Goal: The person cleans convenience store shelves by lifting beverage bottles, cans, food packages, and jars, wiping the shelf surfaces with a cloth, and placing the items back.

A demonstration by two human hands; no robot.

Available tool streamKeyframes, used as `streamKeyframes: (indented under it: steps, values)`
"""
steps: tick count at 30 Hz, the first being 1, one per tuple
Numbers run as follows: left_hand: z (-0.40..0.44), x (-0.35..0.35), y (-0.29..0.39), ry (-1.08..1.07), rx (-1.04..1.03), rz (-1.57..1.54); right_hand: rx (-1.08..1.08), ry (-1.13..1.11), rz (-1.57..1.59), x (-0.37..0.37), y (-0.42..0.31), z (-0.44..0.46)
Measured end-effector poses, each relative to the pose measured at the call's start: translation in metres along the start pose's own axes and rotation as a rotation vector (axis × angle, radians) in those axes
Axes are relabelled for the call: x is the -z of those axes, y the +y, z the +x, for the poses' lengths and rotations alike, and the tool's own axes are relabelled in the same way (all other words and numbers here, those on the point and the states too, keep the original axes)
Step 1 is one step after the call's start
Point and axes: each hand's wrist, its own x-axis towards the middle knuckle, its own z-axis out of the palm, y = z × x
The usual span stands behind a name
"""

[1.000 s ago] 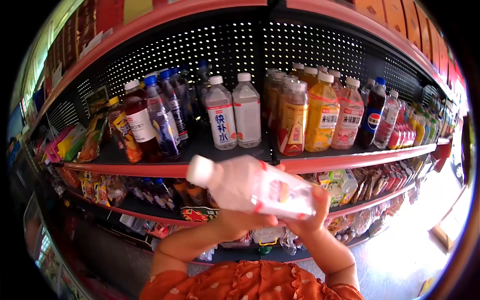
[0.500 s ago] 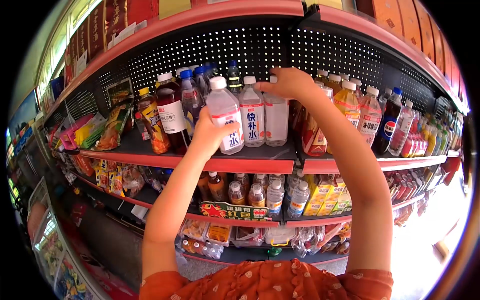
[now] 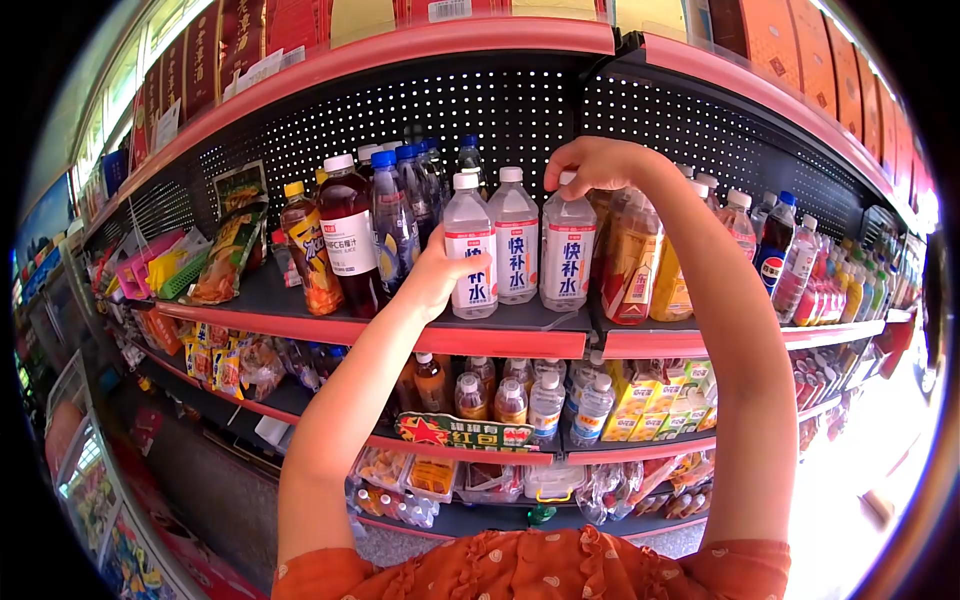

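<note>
Three clear water bottles with white caps and white labels with dark blue characters stand side by side on the upper shelf. My left hand is closed around the left water bottle, thumb across its label; the bottle is upright near the shelf's front edge. From above, my right hand grips the cap of the right water bottle, whose label faces me. Between them the middle water bottle is untouched by either hand. Some fingertips of both hands are hidden.
A dark red juice bottle and blue-capped bottles stand left of my left hand. Right of my right hand are a reddish-gold drink bottle and a cola bottle. Smaller bottles fill the shelf below.
The left water bottle, tilted before, now stands upright beside the middle one. The right bottle has turned so its characters face forward. My right hand has come onto its cap.
</note>
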Motion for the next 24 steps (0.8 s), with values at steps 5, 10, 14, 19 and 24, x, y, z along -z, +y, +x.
streamKeyframes:
  steps: [5, 10, 14, 19, 24]
  values:
    - [0.014, 0.002, -0.011, -0.035, 0.034, -0.054, -0.132, -0.059, -0.082, 0.005, -0.004, 0.009]
    - [0.020, -0.005, -0.014, 0.008, -0.018, -0.015, -0.115, 0.057, -0.066, -0.005, 0.017, 0.020]
    - [0.026, -0.003, -0.013, -0.006, -0.003, -0.005, -0.106, 0.087, -0.048, -0.009, 0.019, 0.019]
    - [0.027, -0.002, -0.016, 0.083, 0.025, 0.060, -0.256, 0.121, 0.032, -0.010, -0.015, 0.007]
    - [0.028, 0.004, -0.024, 0.050, 0.051, 0.030, -0.128, 0.147, 0.107, -0.023, 0.000, 0.021]
